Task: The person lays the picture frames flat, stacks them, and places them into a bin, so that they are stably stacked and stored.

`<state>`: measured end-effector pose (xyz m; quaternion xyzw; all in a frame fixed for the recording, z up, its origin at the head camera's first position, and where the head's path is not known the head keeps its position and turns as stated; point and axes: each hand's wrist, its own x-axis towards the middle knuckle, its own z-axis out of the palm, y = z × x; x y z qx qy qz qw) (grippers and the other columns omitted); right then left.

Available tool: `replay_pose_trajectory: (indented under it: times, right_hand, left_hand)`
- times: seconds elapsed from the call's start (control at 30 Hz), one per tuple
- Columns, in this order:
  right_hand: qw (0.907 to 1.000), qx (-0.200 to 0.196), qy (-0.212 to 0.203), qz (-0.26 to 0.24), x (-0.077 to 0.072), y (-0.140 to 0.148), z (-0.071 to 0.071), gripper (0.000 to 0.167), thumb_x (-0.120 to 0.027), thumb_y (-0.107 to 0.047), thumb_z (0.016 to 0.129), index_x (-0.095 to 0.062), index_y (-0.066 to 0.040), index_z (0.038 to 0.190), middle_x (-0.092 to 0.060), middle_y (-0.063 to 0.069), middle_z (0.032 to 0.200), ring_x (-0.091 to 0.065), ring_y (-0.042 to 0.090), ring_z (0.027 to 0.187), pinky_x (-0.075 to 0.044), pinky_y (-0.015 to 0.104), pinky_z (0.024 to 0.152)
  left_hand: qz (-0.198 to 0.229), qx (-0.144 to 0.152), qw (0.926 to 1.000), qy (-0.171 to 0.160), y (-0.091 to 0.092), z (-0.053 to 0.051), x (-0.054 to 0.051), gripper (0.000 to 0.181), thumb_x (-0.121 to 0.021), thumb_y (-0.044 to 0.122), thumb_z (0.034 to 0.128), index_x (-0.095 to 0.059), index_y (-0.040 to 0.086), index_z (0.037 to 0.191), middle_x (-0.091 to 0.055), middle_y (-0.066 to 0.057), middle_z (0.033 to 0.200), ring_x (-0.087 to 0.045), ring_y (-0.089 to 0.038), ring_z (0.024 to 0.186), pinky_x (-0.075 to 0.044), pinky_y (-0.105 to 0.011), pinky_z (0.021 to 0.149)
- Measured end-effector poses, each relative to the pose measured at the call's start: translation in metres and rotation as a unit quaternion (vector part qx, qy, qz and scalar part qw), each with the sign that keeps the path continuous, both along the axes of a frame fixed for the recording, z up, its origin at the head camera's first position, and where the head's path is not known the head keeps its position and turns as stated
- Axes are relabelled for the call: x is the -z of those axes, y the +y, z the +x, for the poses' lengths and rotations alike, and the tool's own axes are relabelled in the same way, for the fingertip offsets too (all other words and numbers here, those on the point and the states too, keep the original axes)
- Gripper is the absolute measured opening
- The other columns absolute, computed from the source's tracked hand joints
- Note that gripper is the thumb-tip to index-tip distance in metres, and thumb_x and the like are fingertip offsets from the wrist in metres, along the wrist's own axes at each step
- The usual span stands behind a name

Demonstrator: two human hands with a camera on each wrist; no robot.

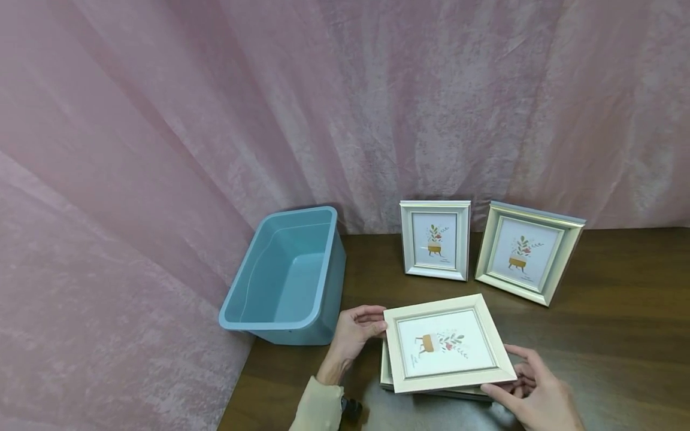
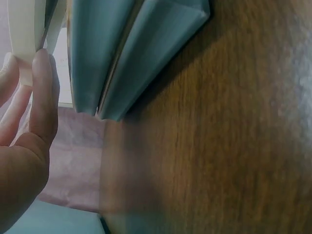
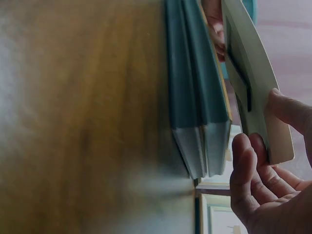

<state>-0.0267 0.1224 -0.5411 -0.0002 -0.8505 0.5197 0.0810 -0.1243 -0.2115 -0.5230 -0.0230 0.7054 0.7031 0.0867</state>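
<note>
A cream picture frame (image 1: pixel 447 344) with a potted-plant print lies sideways between my two hands in the head view. My left hand (image 1: pixel 353 332) pinches its left end, and my right hand (image 1: pixel 539 389) grips the lower right corner, thumb on the front and fingers behind. Under it are two more picture frames (image 3: pixel 197 92), stacked flat on the table; the right wrist view shows a gap between this stack and the held frame. From above, the held frame hides most of the stack. Part of the held frame's back (image 3: pixel 256 92) also shows there.
A blue plastic bin (image 1: pixel 318 317) stands left of my left hand. Behind the stack, a white picture frame (image 1: pixel 435 269) and a cream-gold one (image 1: pixel 512 290) stand upright on the brown wooden table (image 1: pixel 620 323). A pink curtain (image 1: pixel 377 120) hangs at the back and left.
</note>
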Motion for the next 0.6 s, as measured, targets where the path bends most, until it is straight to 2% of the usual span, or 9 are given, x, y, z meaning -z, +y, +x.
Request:
replay_pose_trajectory:
  times: [0.17, 0.47, 0.6]
  right_hand:
    - [0.9991, 0.011, 0.034, 0.021, 0.005, -0.008, 0.003, 0.078, -0.102, -0.006, 0.065, -0.061, -0.003, 0.131, -0.065, -0.021, 0.068, -0.057, -0.009, 0.058, -0.045, 0.013, 0.053]
    - [0.9965, 0.005, -0.010, 0.083, 0.004, -0.016, 0.006, 0.076, -0.102, -0.020, 0.071, -0.058, -0.003, 0.130, -0.062, -0.018, 0.063, -0.054, -0.011, 0.057, -0.045, 0.019, 0.054]
    - [0.9936, -0.005, -0.023, 0.110, 0.003, -0.018, 0.004, 0.076, -0.101, -0.025, 0.073, -0.056, -0.002, 0.130, -0.058, -0.017, 0.061, -0.048, -0.010, 0.055, -0.041, 0.020, 0.055]
  left_hand:
    - [-0.018, -0.006, 0.9998, 0.003, -0.001, -0.004, 0.002, 0.038, -0.080, -0.007, 0.0935, -0.070, -0.016, 0.129, -0.081, -0.027, 0.113, -0.078, -0.007, 0.087, -0.067, -0.026, 0.076]
    - [-0.055, -0.015, 0.9983, 0.008, -0.002, -0.007, 0.005, 0.036, -0.079, 0.001, 0.0978, -0.073, -0.011, 0.131, -0.079, -0.030, 0.119, -0.078, -0.007, 0.091, -0.067, -0.027, 0.081]
    - [-0.065, -0.021, 0.9976, 0.016, -0.001, -0.008, 0.006, 0.034, -0.078, 0.000, 0.0983, -0.073, -0.011, 0.131, -0.078, -0.033, 0.120, -0.079, -0.009, 0.091, -0.067, -0.027, 0.081]
